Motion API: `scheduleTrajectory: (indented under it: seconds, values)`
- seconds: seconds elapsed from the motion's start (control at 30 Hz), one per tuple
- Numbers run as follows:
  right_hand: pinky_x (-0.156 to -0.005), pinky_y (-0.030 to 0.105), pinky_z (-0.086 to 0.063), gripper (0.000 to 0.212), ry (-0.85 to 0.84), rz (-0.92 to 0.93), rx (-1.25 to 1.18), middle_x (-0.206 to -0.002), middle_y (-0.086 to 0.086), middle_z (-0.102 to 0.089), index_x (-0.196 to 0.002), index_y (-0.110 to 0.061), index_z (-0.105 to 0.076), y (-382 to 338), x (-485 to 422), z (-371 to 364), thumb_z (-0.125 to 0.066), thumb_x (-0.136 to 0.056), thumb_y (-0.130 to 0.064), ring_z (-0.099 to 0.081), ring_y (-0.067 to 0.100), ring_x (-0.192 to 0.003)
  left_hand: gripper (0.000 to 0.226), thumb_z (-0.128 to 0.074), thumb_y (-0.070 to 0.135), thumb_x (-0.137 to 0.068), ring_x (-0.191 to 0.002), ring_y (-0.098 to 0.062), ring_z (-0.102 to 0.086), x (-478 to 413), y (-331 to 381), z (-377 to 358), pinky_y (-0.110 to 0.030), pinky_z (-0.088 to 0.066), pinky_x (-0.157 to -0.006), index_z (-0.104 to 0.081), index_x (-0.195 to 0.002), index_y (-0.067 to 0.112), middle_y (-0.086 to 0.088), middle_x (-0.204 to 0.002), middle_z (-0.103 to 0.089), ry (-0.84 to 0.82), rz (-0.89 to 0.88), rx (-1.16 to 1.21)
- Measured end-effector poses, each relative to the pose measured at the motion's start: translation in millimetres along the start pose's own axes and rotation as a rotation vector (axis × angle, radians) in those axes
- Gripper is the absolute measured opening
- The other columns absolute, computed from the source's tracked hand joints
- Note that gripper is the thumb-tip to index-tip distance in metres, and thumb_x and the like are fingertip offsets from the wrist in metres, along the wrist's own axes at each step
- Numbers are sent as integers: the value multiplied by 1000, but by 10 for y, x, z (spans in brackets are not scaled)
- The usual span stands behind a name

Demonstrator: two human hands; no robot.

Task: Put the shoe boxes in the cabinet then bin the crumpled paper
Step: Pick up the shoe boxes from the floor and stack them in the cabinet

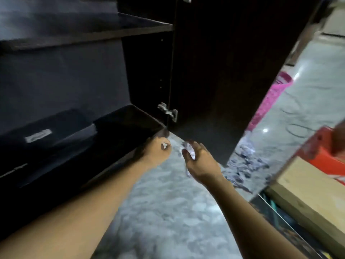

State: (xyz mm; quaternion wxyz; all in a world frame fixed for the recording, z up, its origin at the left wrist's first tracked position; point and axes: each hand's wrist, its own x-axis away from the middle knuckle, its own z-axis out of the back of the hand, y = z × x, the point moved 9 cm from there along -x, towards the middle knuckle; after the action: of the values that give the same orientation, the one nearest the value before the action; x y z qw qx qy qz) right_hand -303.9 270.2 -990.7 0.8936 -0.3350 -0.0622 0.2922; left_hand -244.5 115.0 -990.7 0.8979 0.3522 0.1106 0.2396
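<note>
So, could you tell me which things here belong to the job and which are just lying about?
Job: cabinet, black shoe box inside, crumpled paper in right hand, paper scrap in left hand, pink basket (perhaps the bin).
Lying about: orange box, beige box.

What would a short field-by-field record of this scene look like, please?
left grip: closed round a white paper scrap
right grip: fingers curled round crumpled paper
cabinet: door open
shoe box: dark, on the bottom shelf
floor paper: lies past the door's edge
pink basket: farther right, blurred
</note>
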Motion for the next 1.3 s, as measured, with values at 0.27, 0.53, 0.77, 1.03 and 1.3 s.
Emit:
scheduleTrajectory:
  seconds: [0.27, 0.53, 0.77, 1.03, 1.3]
  values:
    - [-91, 36, -46, 40, 313, -292, 84, -142, -5, -48, -137, -35, -46, 1148, 1001, 1156, -45, -99, -44, -58, 19, -115, 17, -55, 20, -90, -82, -21, -68, 220, 1269, -1101, -35, -55, -74, -72, -87, 16, -3, -85, -73, -269, -298, 86]
    - [-104, 39, -38, 50, 527, -594, 232, -147, 8, -42, -140, -25, -46, 2174, 1929, 2101, -53, -92, -40, -43, 28, -130, 52, -55, 45, -93, -116, -13, -53, 574, 2363, -2440, -27, -42, -94, -45, -140, 26, 1, -135, -55, -659, -385, -28]
    - [-119, 47, -20, 74, 516, -904, 94, -155, 30, -17, -154, -13, -22, 3076, 2501, 2375, -48, -94, -48, -18, 44, -144, 72, -49, 46, -96, -140, -25, -34, 591, 2291, -3054, -37, -28, -113, -9, -154, 30, 3, -155, -34, -624, -90, 88]
    - [-103, 45, -43, 95, 720, -835, -234, -142, 21, -40, -150, -7, -20, 3327, 2730, 2291, -70, -79, -45, -47, 38, -124, 64, -57, 54, -80, -110, -26, -58, 576, 1917, -2864, -34, -48, -89, -54, -133, 18, -2, -128, -61, -337, 95, 161]
    - [-101, 38, -45, 66, 860, -667, -348, -129, 2, -60, -134, -23, -48, 3125, 2711, 2015, -74, -77, -46, -56, 22, -117, 31, -60, 52, -78, -69, -13, -53, 731, 1411, -2375, -29, -33, -56, -50, -80, 23, 4, -78, -57, -164, 174, 329]
